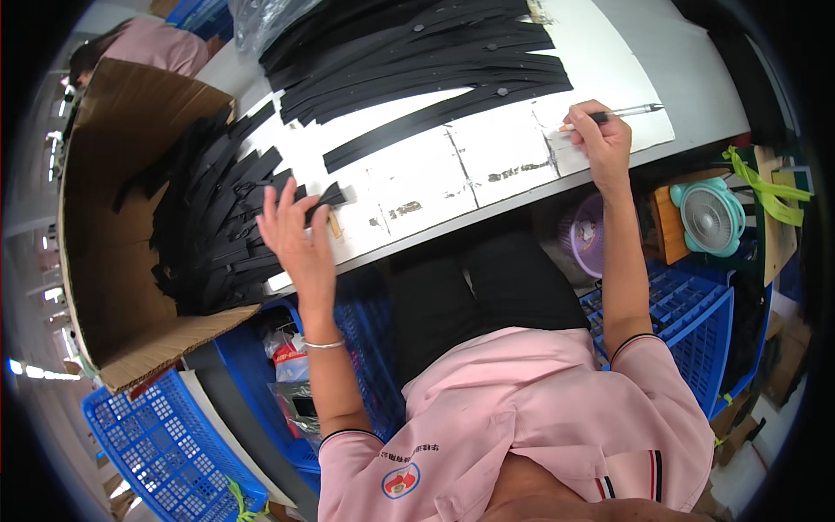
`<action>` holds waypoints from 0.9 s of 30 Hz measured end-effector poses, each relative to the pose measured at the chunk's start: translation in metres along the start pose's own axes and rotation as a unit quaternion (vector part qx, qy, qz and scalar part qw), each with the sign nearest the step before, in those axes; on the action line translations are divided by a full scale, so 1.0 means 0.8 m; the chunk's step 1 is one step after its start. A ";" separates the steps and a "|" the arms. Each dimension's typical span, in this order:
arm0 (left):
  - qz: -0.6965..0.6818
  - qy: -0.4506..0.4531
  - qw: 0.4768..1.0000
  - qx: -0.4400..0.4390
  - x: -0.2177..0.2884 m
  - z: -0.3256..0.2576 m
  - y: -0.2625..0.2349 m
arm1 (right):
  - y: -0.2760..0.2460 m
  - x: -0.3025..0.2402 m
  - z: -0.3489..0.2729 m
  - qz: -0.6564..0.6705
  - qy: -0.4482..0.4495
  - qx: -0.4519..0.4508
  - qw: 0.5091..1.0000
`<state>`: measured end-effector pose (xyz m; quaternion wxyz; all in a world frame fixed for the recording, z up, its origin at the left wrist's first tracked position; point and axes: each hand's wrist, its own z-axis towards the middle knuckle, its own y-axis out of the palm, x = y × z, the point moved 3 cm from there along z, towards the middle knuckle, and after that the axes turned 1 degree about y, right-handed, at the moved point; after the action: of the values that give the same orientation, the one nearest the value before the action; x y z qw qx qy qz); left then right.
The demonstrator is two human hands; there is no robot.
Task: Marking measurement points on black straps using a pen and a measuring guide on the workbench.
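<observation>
I see my left hand [291, 228] spread open, its fingers [277, 198] touching one black strap [323, 202] that juts from the heap in the cardboard box [100, 252] onto the white tabletop [487, 157]. My right hand [602, 137] is clenched around one pen [619, 112] near the tabletop's edge. A second pile of black straps [417, 61], too many to count, fans across the far tabletop. One teal fan [709, 216] sits below, and two blue crates [165, 444] flank my knees.
</observation>
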<state>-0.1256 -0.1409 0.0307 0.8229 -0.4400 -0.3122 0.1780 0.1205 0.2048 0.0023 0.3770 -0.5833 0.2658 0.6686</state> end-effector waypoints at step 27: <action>-0.006 0.101 0.989 -0.110 0.142 -0.037 0.083 | -0.013 -0.012 -0.069 -0.439 -0.311 0.033 0.842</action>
<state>-0.0232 -0.0580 0.0036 0.7980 -0.5415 -0.2480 0.0926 0.1617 0.1651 0.0029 0.7127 -0.3876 -0.1272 0.5706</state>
